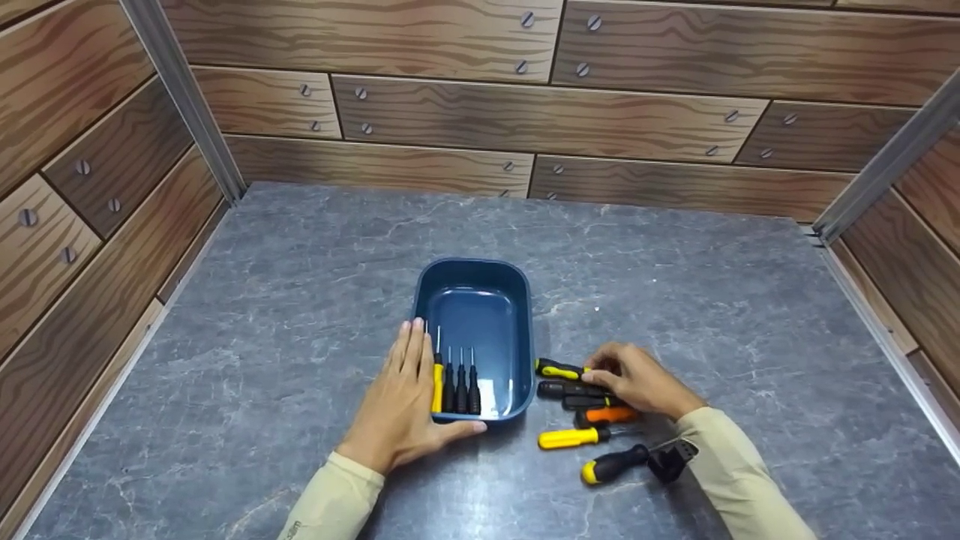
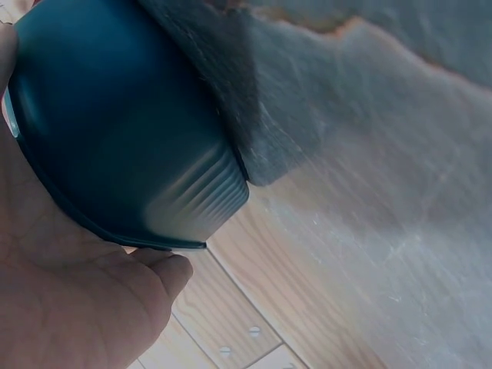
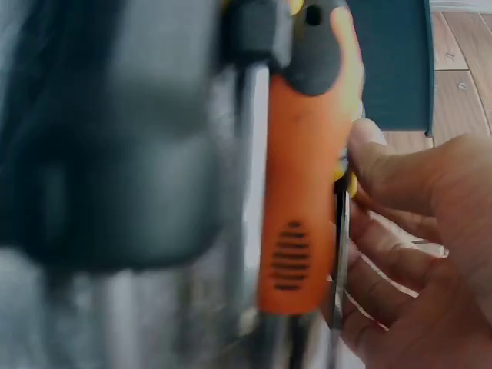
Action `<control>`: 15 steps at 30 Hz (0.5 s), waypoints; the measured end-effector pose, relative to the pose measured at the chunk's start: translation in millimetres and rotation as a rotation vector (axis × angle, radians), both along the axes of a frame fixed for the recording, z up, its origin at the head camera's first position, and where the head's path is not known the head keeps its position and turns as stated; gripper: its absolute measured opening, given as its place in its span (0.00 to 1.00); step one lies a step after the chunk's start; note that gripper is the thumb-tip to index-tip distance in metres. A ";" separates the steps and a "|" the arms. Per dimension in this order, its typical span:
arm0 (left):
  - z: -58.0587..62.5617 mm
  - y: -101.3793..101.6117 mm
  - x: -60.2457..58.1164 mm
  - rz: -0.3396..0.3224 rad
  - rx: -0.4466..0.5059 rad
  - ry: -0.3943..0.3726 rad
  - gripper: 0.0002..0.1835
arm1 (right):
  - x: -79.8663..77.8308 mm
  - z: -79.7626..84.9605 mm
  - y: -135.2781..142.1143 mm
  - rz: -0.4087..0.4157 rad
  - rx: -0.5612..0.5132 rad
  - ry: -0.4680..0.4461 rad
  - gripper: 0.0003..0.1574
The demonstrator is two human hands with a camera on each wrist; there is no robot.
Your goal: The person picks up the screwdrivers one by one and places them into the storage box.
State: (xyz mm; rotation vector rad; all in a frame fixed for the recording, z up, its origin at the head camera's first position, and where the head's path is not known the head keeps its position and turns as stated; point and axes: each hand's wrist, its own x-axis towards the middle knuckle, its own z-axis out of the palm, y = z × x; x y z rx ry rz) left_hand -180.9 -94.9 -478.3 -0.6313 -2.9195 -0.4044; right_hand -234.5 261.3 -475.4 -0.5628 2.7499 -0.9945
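We read the head view as a clock face centred on the blue tray point(image 1: 480, 322), 12 o'clock pointing away from the person; the black-and-yellow screwdriver point(image 1: 559, 369) sits on the tabletop point(image 1: 360, 247) just outside the tray at about 4 o'clock, handle end towards the tray's wall; the right hand point(image 1: 637, 375) has its thumb and fingertips drawn together, pinching that handle near the end away from the tray; the left hand point(image 1: 397, 405) lies against the tray at about 8 o'clock, fingers straight and side by side, thumb stretched along the 6 o'clock rim, with no tool in its grasp.

Inside, three slim black screwdrivers point(image 1: 462, 394) and a slim yellow screwdriver point(image 1: 438, 388) lie in a row around 7 o'clock, tips towards 12; what the left hand hides there, we cannot tell.

To do this well, we judge, we should lift straight up rather than drag, since the orange screwdriver point(image 1: 609, 416) and its neighbours crowd close by; then clear the rim, turn the tip to 12 and lay the handle at 5 o'clock beside the row, while light left-hand pressure steadies the tray.
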 end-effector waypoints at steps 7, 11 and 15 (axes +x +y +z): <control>-1.3 -1.2 1.0 0.003 0.007 0.003 0.72 | -3.1 14.7 -4.8 -0.106 -0.052 -0.036 0.10; -0.7 -0.9 0.6 -0.002 0.024 0.004 0.71 | -6.6 20.5 -5.2 -0.209 -0.176 -0.032 0.13; 1.1 -0.8 -0.2 -0.007 0.020 0.006 0.72 | -8.8 29.3 -6.0 -0.283 -0.337 -0.076 0.19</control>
